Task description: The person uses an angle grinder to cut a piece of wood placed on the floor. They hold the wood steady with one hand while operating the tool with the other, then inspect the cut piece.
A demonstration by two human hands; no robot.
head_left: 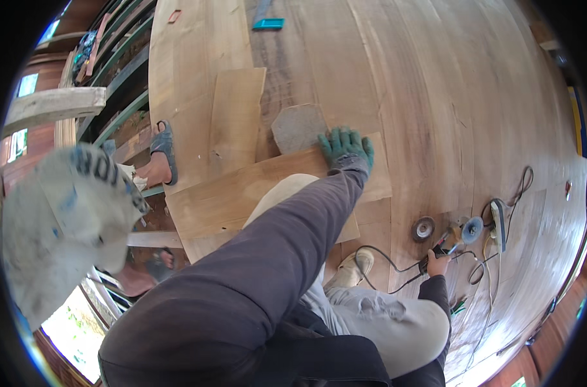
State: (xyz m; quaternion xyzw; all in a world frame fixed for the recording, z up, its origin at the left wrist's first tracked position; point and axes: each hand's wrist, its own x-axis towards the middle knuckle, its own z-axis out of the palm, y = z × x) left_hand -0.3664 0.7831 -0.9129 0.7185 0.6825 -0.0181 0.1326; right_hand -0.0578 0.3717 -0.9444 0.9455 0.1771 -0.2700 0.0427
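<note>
My left hand [346,147], in a green work glove, lies palm down with its fingers spread. It rests at the far edge of a wooden board [242,193], beside a grey flat piece with angled corners [298,128]. Low at the right, my bare right hand [438,264] is closed around the black body of an angle grinder [429,260]. A pale round disc [472,230] shows at the grinder's far end, and a dark cord loops from the tool. Another round disc [423,228] lies on the floor just left of the grinder.
Another person's sandalled foot [164,151] stands by the boards, at the open floor joists [122,71]. A loose plank [236,116] lies ahead. A teal-handled tool [269,24] is at the far end. Cords run around a white power strip [498,222] at the right.
</note>
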